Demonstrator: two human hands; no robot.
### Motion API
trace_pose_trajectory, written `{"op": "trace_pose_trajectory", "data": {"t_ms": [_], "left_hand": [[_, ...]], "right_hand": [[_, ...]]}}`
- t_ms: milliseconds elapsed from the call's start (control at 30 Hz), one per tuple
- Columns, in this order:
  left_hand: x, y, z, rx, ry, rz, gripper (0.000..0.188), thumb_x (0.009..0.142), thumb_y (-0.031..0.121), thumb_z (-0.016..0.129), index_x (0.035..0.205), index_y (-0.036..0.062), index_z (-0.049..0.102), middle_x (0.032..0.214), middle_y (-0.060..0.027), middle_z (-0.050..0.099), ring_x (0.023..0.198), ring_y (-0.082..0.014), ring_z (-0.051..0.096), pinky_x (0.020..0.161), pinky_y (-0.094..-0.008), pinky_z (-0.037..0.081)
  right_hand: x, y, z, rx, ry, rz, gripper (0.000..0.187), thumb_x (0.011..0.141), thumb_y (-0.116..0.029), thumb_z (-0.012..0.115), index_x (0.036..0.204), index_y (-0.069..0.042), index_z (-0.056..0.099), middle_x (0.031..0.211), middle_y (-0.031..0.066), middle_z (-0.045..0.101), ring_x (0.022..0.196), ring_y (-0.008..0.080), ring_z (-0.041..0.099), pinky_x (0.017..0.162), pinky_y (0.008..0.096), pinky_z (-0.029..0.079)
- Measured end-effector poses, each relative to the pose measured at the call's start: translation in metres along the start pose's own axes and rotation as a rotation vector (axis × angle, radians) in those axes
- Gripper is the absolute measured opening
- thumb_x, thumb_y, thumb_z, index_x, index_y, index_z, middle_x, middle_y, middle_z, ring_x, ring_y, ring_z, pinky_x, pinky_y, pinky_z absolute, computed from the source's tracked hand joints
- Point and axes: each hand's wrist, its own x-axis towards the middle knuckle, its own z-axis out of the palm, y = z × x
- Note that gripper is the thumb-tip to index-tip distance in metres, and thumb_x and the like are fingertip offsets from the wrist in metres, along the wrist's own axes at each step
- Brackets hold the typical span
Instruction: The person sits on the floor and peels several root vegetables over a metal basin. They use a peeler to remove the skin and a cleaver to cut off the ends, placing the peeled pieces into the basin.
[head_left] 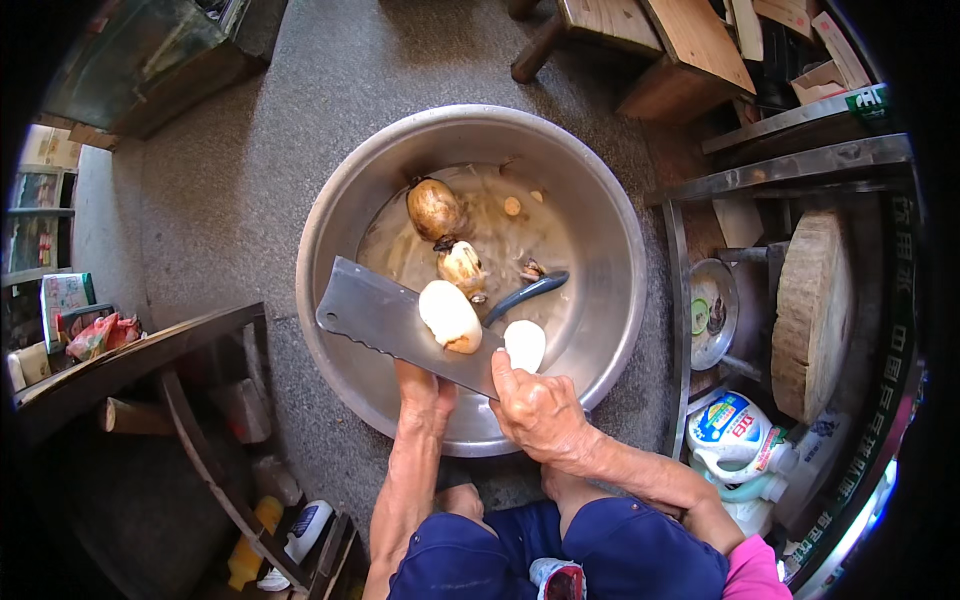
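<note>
A wide metal basin (320, 235) holds shallow cloudy water. My right hand (545, 415) is closed at the handle end of a broad cleaver (375, 310), whose blade slants up to the left over the basin. My left hand (425, 388) reaches under the blade, which hides its fingers. A peeled white lotus root piece (449, 313) shows over the blade; whether it rests there I cannot tell. Another white piece (525, 347) is beside my right fingertips. Farther back in the basin lie a brown unpeeled lotus root segment (435, 209) and a partly peeled one (461, 270).
A dark curved handle (527, 296), its tool unclear, lies in the basin near small scraps. On the right, a metal rack (678, 300) holds a round wooden chopping block (808, 315) and detergent bottles (730, 432). Wooden stools (610, 28) stand behind; a low shelf (140, 355) is at left.
</note>
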Motion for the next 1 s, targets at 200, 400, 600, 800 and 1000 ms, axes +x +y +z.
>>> {"op": "trace_pose_trajectory", "data": {"t_ms": [200, 400, 600, 800, 1000], "left_hand": [[-0.018, 0.024, 0.008, -0.109, 0.13, -0.094, 0.054, 0.093, 0.048, 0.056, 0.131, 0.0104, 0.053, 0.125, -0.0077, 0.06, 0.112, -0.0264, 0.059, 0.097, -0.0469, 0.05], [-0.035, 0.017, 0.047, -0.05, 0.094, -0.162, 0.037, 0.1, 0.042, 0.045, 0.118, 0.0115, 0.056, 0.103, -0.0031, 0.065, 0.086, -0.0163, 0.067, 0.063, -0.0305, 0.058], [-0.035, 0.051, 0.047, -0.144, -0.116, -0.155, 0.031, 0.101, 0.037, 0.042, 0.117, 0.0134, 0.055, 0.096, -0.0088, 0.066, 0.074, -0.0254, 0.067, 0.052, -0.0378, 0.056], [-0.037, 0.055, 0.046, -0.395, -0.223, -0.305, 0.033, 0.102, 0.04, 0.042, 0.118, 0.0148, 0.054, 0.104, -0.0104, 0.065, 0.068, -0.0321, 0.063, 0.053, -0.0433, 0.053], [-0.044, 0.068, 0.055, -0.345, -0.27, -0.279, 0.039, 0.102, 0.05, 0.039, 0.116, 0.0158, 0.053, 0.098, -0.0159, 0.065, 0.066, -0.0318, 0.062, 0.049, -0.0405, 0.051]], "right_hand": [[-0.024, -0.003, -0.003, -0.028, -0.063, 0.043, 0.04, 0.081, -0.004, 0.057, 0.116, 0.015, 0.053, 0.07, 0.0172, 0.066, 0.058, 0.0282, 0.069, 0.049, 0.0364, 0.055], [0.012, 0.012, 0.01, -0.009, 0.03, 0.049, 0.037, 0.081, -0.006, 0.06, 0.112, 0.013, 0.054, 0.068, 0.0177, 0.065, 0.059, 0.0318, 0.068, 0.049, 0.04, 0.055], [0.023, 0.039, -0.005, 0.249, 0.148, 0.126, 0.019, 0.082, -0.009, 0.064, 0.096, 0.0, 0.056, 0.066, 0.0166, 0.064, 0.059, 0.034, 0.066, 0.054, 0.043, 0.052], [0.019, 0.053, -0.027, 0.298, 0.362, 0.222, 0.035, 0.08, -0.009, 0.067, 0.112, 0.001, 0.061, 0.078, 0.0213, 0.068, 0.069, 0.0347, 0.07, 0.062, 0.0411, 0.055], [0.026, 0.093, -0.038, -0.043, 0.541, 0.217, 0.052, 0.071, -0.01, 0.077, 0.119, 0.003, 0.059, 0.095, 0.02, 0.071, 0.078, 0.0328, 0.072, 0.069, 0.0372, 0.058]]}}
